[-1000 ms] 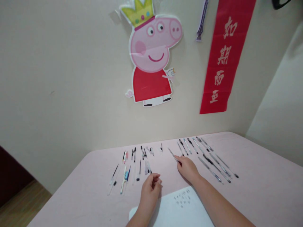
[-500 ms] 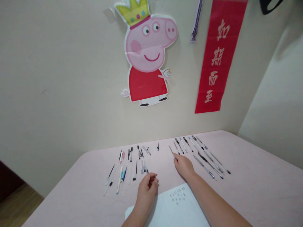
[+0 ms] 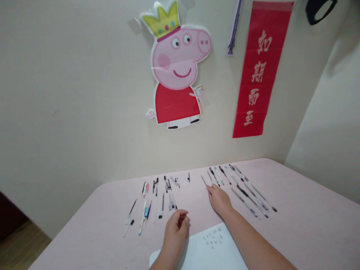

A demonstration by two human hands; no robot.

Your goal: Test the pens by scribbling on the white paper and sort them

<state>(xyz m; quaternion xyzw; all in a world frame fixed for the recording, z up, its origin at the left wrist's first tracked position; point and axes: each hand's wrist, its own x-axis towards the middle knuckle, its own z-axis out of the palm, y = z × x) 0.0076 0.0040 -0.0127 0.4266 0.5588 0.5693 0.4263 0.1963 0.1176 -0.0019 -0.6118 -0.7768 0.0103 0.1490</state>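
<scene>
My right hand (image 3: 219,200) lies on the pink table (image 3: 295,225), its fingertips pinched on the near end of a thin clear pen (image 3: 204,182) that points away from me. To its right is a row of assembled pens (image 3: 244,187). My left hand (image 3: 176,226) rests near the front with its fingers curled loosely; what they hold, if anything, I cannot make out. Just beyond it lie several pen parts and refills (image 3: 157,197) in rows. A white sheet of paper (image 3: 208,249) with small writing lies between my forearms.
The table stands against a cream wall with a cartoon pig cutout (image 3: 177,71) and a red banner (image 3: 258,67) with characters. The table's left edge drops to a wooden floor (image 3: 17,243). A second wall closes the right side.
My right hand has slid a little away from me along the thin pen. The view has shifted slightly. My left hand stays curled in the same place.
</scene>
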